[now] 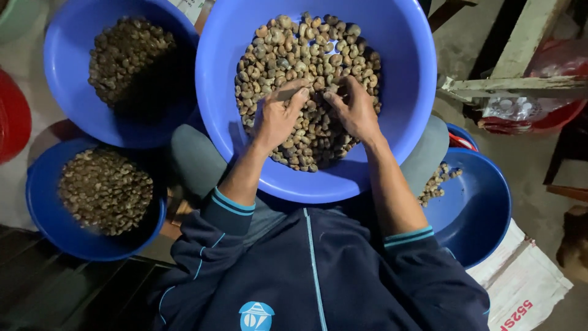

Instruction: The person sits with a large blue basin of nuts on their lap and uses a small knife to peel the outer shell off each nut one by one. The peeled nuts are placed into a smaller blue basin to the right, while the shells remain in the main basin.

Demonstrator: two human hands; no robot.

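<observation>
A big blue plastic basin [404, 79] rests on my lap, holding a heap of beige-brown cashew nuts in their shells [306, 49]. My left hand [278, 113] lies on the heap with its fingers curled around a small grey tool or nut near the thumb. My right hand [355, 110] sits beside it, fingers bent and pinching at nuts in the pile. The two hands almost touch at the fingertips in the middle of the basin. Dark blue sleeves with light trim cover both my forearms up to mid-arm.
Another blue basin [73, 67] of darker nuts stands at upper left, a third [43, 208] at lower left. A blue basin [478, 214] at right holds a few nuts. A red tub [12, 116] is at far left; a white sack [527, 288] lies lower right beside a wooden frame [520, 83].
</observation>
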